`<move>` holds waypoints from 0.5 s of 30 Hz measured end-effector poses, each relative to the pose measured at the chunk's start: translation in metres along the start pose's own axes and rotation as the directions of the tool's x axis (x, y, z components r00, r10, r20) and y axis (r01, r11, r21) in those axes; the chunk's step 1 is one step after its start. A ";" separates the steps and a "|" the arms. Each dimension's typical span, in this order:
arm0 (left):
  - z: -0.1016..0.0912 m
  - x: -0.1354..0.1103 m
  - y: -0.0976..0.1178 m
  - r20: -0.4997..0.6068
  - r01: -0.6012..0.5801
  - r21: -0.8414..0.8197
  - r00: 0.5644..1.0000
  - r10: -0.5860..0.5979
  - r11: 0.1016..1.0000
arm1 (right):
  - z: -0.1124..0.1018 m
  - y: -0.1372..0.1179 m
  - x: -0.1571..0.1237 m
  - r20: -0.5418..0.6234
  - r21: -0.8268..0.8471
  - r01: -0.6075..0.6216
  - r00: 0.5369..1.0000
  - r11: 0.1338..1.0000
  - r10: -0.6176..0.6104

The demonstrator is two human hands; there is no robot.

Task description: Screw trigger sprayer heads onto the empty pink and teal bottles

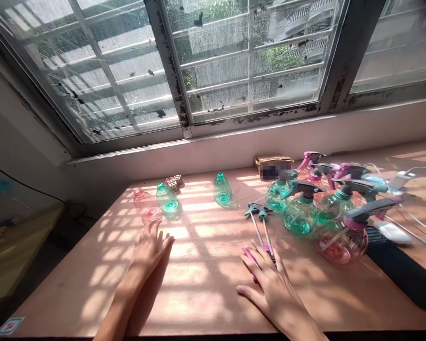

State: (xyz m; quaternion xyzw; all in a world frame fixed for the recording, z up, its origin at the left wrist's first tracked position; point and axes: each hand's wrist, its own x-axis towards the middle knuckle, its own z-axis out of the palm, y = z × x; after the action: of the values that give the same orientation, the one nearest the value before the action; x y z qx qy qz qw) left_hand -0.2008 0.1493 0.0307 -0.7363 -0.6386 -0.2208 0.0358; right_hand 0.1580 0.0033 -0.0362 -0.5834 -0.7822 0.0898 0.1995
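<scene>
My left hand [149, 246] lies flat on the wooden table [202, 284], fingers stretched toward a pink bottle [146, 204] lying on its side, just short of it. Beside that lie a green bottle [167, 198] and, further right, another green bottle [222, 190], all without caps. My right hand [270, 279] rests on the table with its fingers over a pink spray head [250, 259]; whether it grips it is unclear. A teal spray head with its tube [258, 219] lies just beyond those fingers.
A cluster of assembled green and pink spray bottles [315, 213] stands at the right. Behind it are a small box [274, 166], white cables [404, 180], a white mouse [392, 232] and a black pad [401, 270]. Small cubes [173, 182] sit near the window sill.
</scene>
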 end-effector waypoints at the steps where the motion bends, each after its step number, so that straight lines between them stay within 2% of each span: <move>1: -0.001 0.001 0.001 -0.041 -0.005 -0.015 0.999 0.004 1.000 | -0.001 -0.001 0.000 -0.012 -0.005 0.001 1.000 1.000 -0.001; 3: -0.006 0.010 0.001 -0.173 0.026 -0.037 0.984 -0.032 0.999 | -0.002 -0.003 0.000 -0.044 -0.016 -0.011 0.999 1.000 0.010; 6: -0.009 0.041 -0.006 -0.350 0.160 -0.095 0.919 -0.184 0.982 | 0.001 -0.001 0.000 -0.084 -0.019 0.005 0.996 1.000 -0.007; 10: 0.001 0.080 -0.020 -0.362 0.311 -0.184 0.861 -0.358 0.932 | 0.002 0.003 -0.002 -0.088 0.060 0.116 0.990 0.991 -0.110; 12: 0.007 0.090 -0.024 -0.370 0.319 -0.198 0.851 -0.372 0.927 | -0.002 0.002 -0.005 -0.065 0.137 0.116 0.992 0.984 -0.108; 15: 0.011 0.092 -0.022 -0.387 0.282 -0.197 0.858 -0.339 0.939 | -0.013 -0.006 -0.008 -0.023 0.245 0.064 0.998 0.967 -0.060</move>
State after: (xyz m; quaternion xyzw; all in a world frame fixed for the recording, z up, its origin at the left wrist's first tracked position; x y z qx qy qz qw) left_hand -0.2109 0.2425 0.0496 -0.5603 -0.7106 -0.4169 0.0852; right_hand 0.1603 -0.0076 -0.0242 -0.5301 -0.7813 0.1751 0.2790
